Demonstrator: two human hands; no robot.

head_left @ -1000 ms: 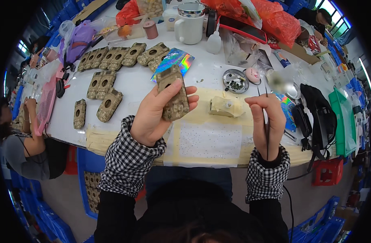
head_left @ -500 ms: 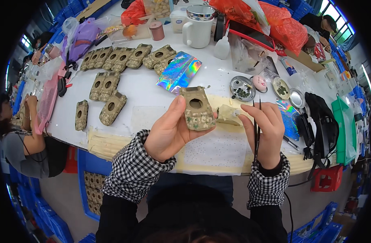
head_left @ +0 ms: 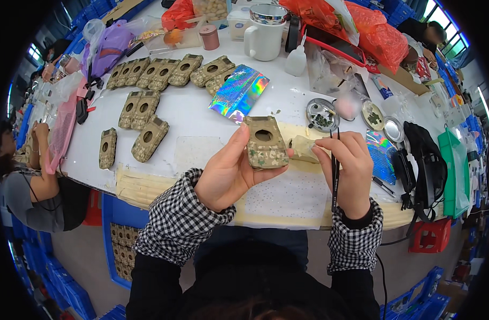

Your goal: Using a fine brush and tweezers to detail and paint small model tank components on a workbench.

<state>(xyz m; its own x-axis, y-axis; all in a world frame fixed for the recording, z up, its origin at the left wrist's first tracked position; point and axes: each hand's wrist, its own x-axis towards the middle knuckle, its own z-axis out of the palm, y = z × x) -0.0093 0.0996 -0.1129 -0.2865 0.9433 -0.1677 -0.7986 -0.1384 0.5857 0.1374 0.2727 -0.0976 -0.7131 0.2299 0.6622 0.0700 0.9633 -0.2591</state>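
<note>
My left hand [head_left: 228,178] is closed around a camouflage model tank hull [head_left: 266,145] with a round hole in its top, tilted a little toward me. In my right hand [head_left: 351,170] is a pair of black tweezers [head_left: 335,178], tips pointing away from me. The thumb and forefinger of that hand pinch together at the end of a cream, tape-like block [head_left: 304,149]; whatever small thing lies between them cannot be made out. Beyond it stands a round tin [head_left: 321,114] with dark green bits. More camouflage hulls [head_left: 150,140] rest at the left.
A shiny holographic pouch [head_left: 239,92] lies behind the held hull. Farther back stand a white mug [head_left: 266,40] and a squeeze bottle [head_left: 295,61]. A black bag [head_left: 423,160] and green tray [head_left: 452,170] are at right. Below left, a blue crate [head_left: 110,213] holds more hulls.
The view has shifted slightly. The held hull has tipped a little, and my right fingers have drawn slightly closer together at the cream block.
</note>
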